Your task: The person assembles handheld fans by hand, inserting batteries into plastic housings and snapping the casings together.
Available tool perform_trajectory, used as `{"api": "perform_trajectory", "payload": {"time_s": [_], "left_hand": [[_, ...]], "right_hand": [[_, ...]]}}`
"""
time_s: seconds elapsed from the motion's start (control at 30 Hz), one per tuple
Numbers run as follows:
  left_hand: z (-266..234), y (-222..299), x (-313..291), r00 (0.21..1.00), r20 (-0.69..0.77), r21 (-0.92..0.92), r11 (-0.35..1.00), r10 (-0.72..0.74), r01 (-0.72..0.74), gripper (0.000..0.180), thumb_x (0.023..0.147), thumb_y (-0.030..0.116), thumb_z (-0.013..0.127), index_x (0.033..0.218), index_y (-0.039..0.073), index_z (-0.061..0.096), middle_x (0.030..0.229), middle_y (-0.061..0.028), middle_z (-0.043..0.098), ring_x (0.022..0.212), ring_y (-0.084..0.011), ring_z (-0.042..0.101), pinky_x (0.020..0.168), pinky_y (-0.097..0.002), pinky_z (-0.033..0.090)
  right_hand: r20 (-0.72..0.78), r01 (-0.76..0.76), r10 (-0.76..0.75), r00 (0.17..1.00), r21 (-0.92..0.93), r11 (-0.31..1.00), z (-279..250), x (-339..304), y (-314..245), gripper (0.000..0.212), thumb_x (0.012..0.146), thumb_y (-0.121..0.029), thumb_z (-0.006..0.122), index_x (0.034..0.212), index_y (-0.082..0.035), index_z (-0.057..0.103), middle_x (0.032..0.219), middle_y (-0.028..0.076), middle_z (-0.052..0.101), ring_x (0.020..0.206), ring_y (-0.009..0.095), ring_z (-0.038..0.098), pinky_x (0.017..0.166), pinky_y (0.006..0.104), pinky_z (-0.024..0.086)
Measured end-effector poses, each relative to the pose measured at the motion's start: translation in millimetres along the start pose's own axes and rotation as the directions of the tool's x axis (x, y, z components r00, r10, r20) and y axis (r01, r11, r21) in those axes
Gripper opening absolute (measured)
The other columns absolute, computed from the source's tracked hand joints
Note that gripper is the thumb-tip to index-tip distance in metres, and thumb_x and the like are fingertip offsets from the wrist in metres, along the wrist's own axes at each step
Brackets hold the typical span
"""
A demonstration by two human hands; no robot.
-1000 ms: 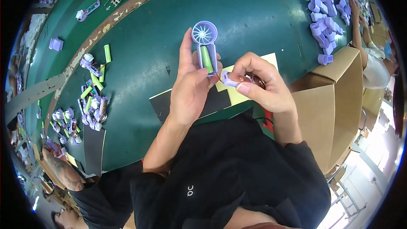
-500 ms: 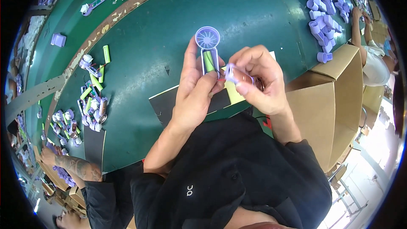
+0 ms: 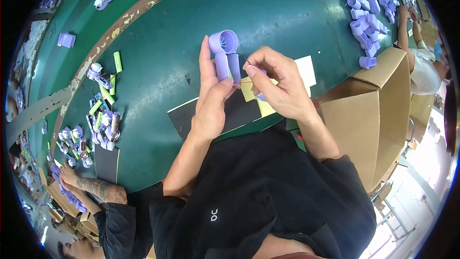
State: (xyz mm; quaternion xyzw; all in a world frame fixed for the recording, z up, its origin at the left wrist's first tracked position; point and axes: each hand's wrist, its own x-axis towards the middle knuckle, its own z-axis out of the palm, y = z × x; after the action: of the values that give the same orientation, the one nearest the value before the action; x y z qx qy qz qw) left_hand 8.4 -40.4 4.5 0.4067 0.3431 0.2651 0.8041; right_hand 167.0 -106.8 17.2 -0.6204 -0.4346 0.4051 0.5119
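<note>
My left hand (image 3: 211,110) is closed around a lavender fan housing (image 3: 222,64), a round ring on a hollow handle. The housing is tilted so its side shows, and a green battery cell inside is mostly hidden. My right hand (image 3: 285,88) pinches a thin dark wire (image 3: 246,62) between thumb and forefinger, just right of the housing. Under those fingers, a small lavender part (image 3: 261,97) is largely covered by the palm. A red wire (image 3: 246,83) runs from the housing's lower end toward it.
A black mat (image 3: 191,117) and yellow-white card (image 3: 304,69) lie beneath my hands. Wired fan assemblies (image 3: 103,124) are heaped left, lavender housings (image 3: 366,31) at far right. An open cardboard box (image 3: 359,115) stands right. A co-worker's tattooed arm (image 3: 98,189) is at lower left.
My left hand has turned the housing from its open face to its side. My right fingers have shifted from the lavender part to the dark wire, and the part now sits lower under the hand.
</note>
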Motion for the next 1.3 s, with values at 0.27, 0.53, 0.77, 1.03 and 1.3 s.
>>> {"api": "perform_trajectory", "payload": {"time_s": [0.27, 0.53, 0.77, 1.03, 1.3], "left_hand": [[-11, -7, 2, 0.996, 0.089, -0.303, 0.951, -0.031, 0.056, 0.083, 0.094, 0.019, 0.044, 0.167, 0.019, 0.003, 0.143, -0.0084, 0.046, 0.118, -0.0211, 0.052, 0.101, -0.0377, 0.045], [-3, -2, -1, 0.998, 0.06, -0.297, 0.955, 0.021, -0.002, 0.086, 0.097, 0.017, 0.048, 0.166, 0.02, -0.003, 0.141, -0.0076, 0.045, 0.109, -0.0186, 0.053, 0.101, -0.0404, 0.046], [0, -3, 2, 0.999, 0.042, -0.179, 0.984, 0.021, -0.014, 0.085, 0.103, 0.016, 0.048, 0.166, 0.02, -0.009, 0.144, -0.0103, 0.041, 0.12, -0.0207, 0.053, 0.106, -0.0443, 0.047], [4, -5, 1, 0.997, 0.022, -0.184, 0.981, 0.074, -0.069, 0.083, 0.105, 0.013, 0.046, 0.166, 0.02, -0.01, 0.142, -0.0103, 0.042, 0.118, -0.0184, 0.053, 0.101, -0.0384, 0.051], [2, -13, 1, 0.976, 0.014, -0.015, 0.976, 0.216, -0.216, 0.076, 0.106, 0.001, 0.038, 0.166, 0.01, -0.007, 0.126, -0.0093, 0.049, 0.09, -0.0117, 0.048, 0.078, -0.0274, 0.046]], "right_hand": [[0.003, -0.08, 0.082, 0.997, 0.248, 0.965, 13, 10, -18, 0.01, 0.104, -0.004, 0.059, 0.096, 0.003, 0.06, 0.08, 0.006, 0.065, 0.067, 0.008, 0.063, 0.055, 0.0254, 0.052], [0.014, -0.07, 0.069, 0.998, 0.268, 0.961, 11, 8, -16, 0.01, 0.104, -0.004, 0.059, 0.097, 0.004, 0.059, 0.081, 0.005, 0.064, 0.069, 0.008, 0.064, 0.059, 0.0258, 0.057], [0.057, -0.132, 0.12, 0.991, 0.311, 0.941, 9, 7, -16, 0.013, 0.106, -0.008, 0.059, 0.097, 0.0, 0.061, 0.072, 0.0, 0.06, 0.06, 0.002, 0.053, 0.053, 0.0212, 0.045], [0.067, -0.189, 0.177, 0.982, 0.275, 0.943, 11, 9, -18, 0.012, 0.104, -0.007, 0.058, 0.095, 0.001, 0.061, 0.072, -0.001, 0.058, 0.061, 0.001, 0.052, 0.053, 0.0217, 0.045], [0.073, -0.204, 0.192, 0.979, 0.226, 0.953, 13, 8, -15, 0.012, 0.103, -0.005, 0.059, 0.093, 0.002, 0.06, 0.079, 0.003, 0.064, 0.07, 0.005, 0.061, 0.06, 0.0246, 0.054]]}}
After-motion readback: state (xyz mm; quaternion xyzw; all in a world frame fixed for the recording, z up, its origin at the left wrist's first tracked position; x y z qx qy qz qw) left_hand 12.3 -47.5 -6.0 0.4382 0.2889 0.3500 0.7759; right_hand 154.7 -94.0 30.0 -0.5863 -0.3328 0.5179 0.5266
